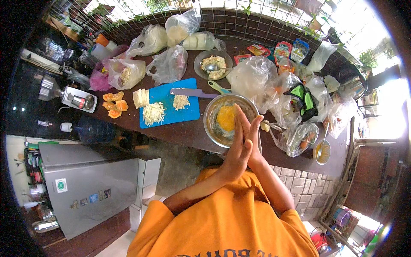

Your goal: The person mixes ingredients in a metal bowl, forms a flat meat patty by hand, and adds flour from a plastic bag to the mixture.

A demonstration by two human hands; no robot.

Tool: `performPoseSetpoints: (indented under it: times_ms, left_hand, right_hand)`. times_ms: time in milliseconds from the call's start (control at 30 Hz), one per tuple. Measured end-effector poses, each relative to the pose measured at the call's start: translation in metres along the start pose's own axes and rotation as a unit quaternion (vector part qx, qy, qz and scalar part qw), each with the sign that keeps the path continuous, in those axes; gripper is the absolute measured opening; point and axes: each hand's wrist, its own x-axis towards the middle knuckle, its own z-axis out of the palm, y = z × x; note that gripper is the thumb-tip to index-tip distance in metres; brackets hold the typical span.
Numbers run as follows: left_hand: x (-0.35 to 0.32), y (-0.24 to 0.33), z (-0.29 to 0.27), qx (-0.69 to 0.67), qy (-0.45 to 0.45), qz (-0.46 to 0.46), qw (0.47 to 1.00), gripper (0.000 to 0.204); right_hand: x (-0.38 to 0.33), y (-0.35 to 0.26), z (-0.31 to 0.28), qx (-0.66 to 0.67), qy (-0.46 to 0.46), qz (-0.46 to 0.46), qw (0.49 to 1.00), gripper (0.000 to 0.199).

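Note:
My left hand and my right hand are pressed palm to palm, fingers straight and pointing away from me. Whatever lies between the palms, if anything, is hidden. They are over the right side of a metal mixing bowl, which holds a yellow mixture. Left of the bowl lies a blue cutting board, with a purple-bladed knife across it. Shredded pale food, a chopped heap and a pale block are on or beside the board.
Behind the board are several plastic bags and a glass bowl with a spoon in it. More bags crowd the right side, near a small cup with a spoon. Orange-yellow food pieces and a kitchen scale are at left.

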Motion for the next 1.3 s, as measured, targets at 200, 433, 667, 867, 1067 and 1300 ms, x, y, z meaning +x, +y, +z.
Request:
performPoseSetpoints:
  times_ms: [200, 433, 667, 867, 1067, 1300]
  left_hand:
    - [0.022, -0.043, -0.050, -0.031, 0.036, -0.112, 0.993, 0.091]
    - [-0.001, 0.016, -0.010, -0.015, -0.006, -0.044, 0.999, 0.087]
    - [0.031, -0.018, -0.050, -0.071, 0.053, -0.142, 0.986, 0.084]
    - [0.002, -0.034, -0.007, -0.086, 0.093, -0.053, 0.991, 0.093]
    - [0.003, 0.011, -0.013, 0.039, 0.009, -0.056, 0.998, 0.092]
    - [0.052, 0.014, -0.059, -0.066, 0.034, -0.073, 0.995, 0.068]
  right_hand:
    - [-0.033, 0.014, 0.038, -0.043, -0.041, -0.045, 0.997, 0.099]
    - [0.005, -0.008, 0.019, 0.008, 0.028, 0.027, 0.999, 0.103]
    - [-0.031, -0.001, 0.056, 0.063, 0.029, 0.018, 0.997, 0.098]
    - [-0.003, -0.005, 0.043, 0.096, 0.097, 0.055, 0.989, 0.101]
    - [0.001, -0.007, 0.035, 0.170, 0.092, 0.070, 0.979, 0.102]
    - [-0.030, -0.026, 0.042, 0.241, 0.007, 0.004, 0.971, 0.112]
